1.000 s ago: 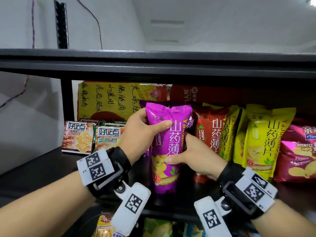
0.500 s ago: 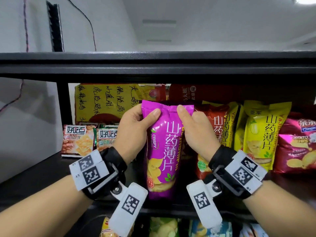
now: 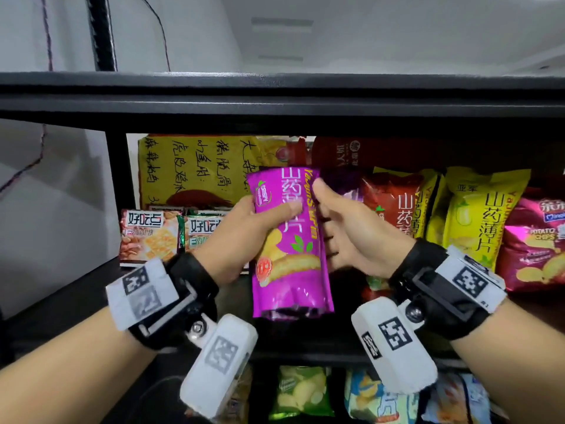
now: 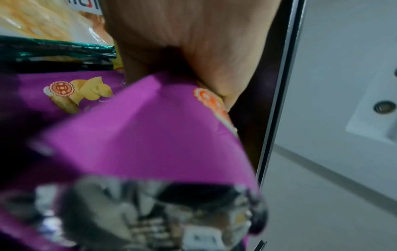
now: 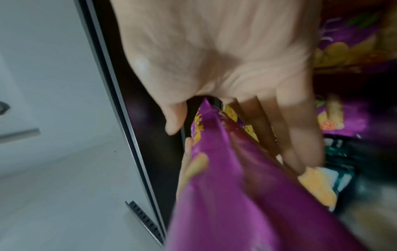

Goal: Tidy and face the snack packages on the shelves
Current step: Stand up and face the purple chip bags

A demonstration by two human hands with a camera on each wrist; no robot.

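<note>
A purple yam-crisp bag (image 3: pixel 290 270) hangs upright in front of the middle shelf, clear of the shelf board. My left hand (image 3: pixel 269 215) grips its upper left side, thumb laid across the front. My right hand (image 3: pixel 333 228) is at the bag's right edge, straight fingers (image 5: pixel 298 139) along its back and thumb held off the front. The left wrist view shows the same bag (image 4: pixel 150 135) blurred under my left hand (image 4: pixel 193 42). In the right wrist view the bag (image 5: pixel 236 203) runs below my right hand (image 5: pixel 214 59). A second purple bag (image 3: pixel 342 182) stands behind.
Red (image 3: pixel 394 209), yellow (image 3: pixel 480 215) and pink chip bags (image 3: pixel 538 240) stand to the right. Two cracker packs (image 3: pixel 149 237) and a large yellow bag (image 3: pixel 195 166) sit at the left. The upper shelf board (image 3: pixel 275 96) hangs close overhead. More bags (image 3: pixel 299 393) fill the lower shelf.
The purple bag has come up and out of the row toward me. My right hand let go of its top edge and dropped to its right side with fingers straightened behind.
</note>
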